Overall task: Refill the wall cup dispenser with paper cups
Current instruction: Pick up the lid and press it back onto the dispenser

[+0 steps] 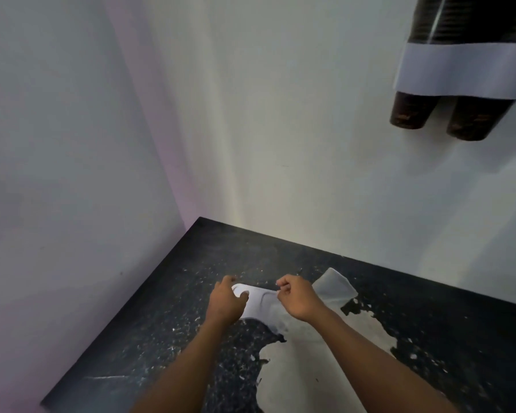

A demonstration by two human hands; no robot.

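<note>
The wall cup dispenser [459,71] hangs at the upper right: a white band around two stacks of dark ribbed paper cups [411,113], whose bottoms poke out below it. Low on the table, my left hand [225,301] and my right hand [295,298] both pinch a thin white wrapper [261,304], stretched between them just above the tabletop. My left fingers curl around its left end, and my right thumb and fingers grip its upper edge. I cannot tell whether anything is inside the wrapper.
The dark speckled table [149,329] fills the room's corner, with white walls to the left and behind. Large pale patches of worn surface [316,362] lie under my arms. A translucent white piece [335,286] lies right of my right hand.
</note>
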